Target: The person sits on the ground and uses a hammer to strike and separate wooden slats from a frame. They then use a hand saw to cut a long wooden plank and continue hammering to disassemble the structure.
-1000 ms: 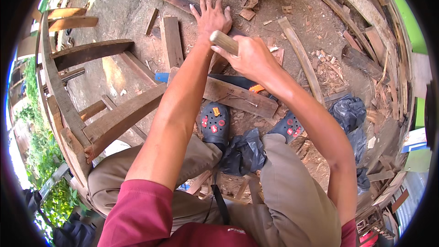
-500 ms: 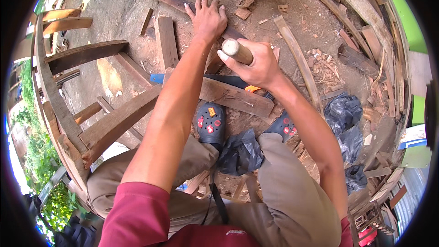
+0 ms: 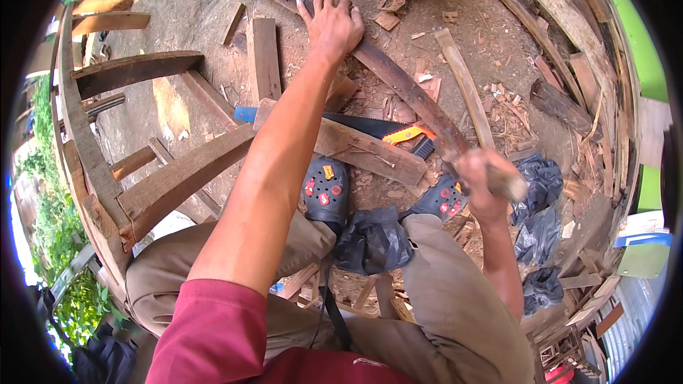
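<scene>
A long, dark, curved piece of wood [image 3: 405, 90] runs from the far left toward my right hand. My left hand [image 3: 334, 27] grips it near its middle, fingers bent over the far edge. Low on the right, my right hand [image 3: 478, 183] is closed round a thick wooden handle [image 3: 507, 185], smeared by motion. The rest of that tool is hidden, so its kind does not show. The near end of the curved wood is close to this hand. Below the wood lies a handsaw [image 3: 363, 125] with an orange and black grip, partly behind my left forearm and beside a short plank [image 3: 373, 154].
My clog-covered feet [image 3: 326, 195] and a black plastic bag [image 3: 373, 240] are just below the plank. More black plastic [image 3: 535, 188] lies at right. A wooden frame [image 3: 181, 178] stands at left. Wood chips [image 3: 509, 103] and loose lengths [image 3: 466, 85] litter the ground.
My right hand has swung right and nearer with the wooden-handled tool, uncovering the curved wood and the saw's orange grip. My left hand keeps its hold; the whole view has shifted slightly.
</scene>
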### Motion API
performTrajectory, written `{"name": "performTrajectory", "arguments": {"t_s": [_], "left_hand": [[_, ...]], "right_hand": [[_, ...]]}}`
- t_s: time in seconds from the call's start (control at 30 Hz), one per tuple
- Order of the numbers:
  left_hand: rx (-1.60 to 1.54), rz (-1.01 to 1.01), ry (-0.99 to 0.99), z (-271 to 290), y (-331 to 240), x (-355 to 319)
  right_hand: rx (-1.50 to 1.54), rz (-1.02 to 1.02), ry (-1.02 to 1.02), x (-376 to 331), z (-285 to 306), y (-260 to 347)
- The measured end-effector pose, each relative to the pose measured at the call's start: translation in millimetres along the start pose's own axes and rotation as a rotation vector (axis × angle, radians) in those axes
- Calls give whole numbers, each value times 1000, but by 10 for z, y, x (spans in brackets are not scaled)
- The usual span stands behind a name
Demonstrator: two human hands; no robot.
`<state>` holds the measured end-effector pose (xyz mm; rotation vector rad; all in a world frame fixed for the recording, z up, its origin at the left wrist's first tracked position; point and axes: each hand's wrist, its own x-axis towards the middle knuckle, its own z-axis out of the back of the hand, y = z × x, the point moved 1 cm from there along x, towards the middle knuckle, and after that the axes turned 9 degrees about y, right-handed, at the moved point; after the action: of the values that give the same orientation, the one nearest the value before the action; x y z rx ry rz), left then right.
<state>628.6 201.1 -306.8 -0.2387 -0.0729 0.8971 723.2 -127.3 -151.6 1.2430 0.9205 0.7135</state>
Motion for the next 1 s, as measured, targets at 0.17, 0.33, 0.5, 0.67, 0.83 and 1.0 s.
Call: {"name": "performTrajectory", "arguments": {"t_s": [0.17,0.33,0.5,0.67,0.83,1.0], "left_hand": [[44,26,105,60,-60,57],[123,79,247,135,-119,100],[195,70,358,173,-131,164],[320,32,389,24,-78,188],[296,-88,-4,-281,100,156],[195,10,240,-53,-12,172]], "right_hand": [[-195,24,208,744,-403,252],[-445,-24,306,1356,-631,344],[-453,-23,379,1703,-786,12],[-489,-7,387,1842,-1067,85],[-490,262,259,1901,-1283,24],[-278,125,299,1742,-879,59]]}}
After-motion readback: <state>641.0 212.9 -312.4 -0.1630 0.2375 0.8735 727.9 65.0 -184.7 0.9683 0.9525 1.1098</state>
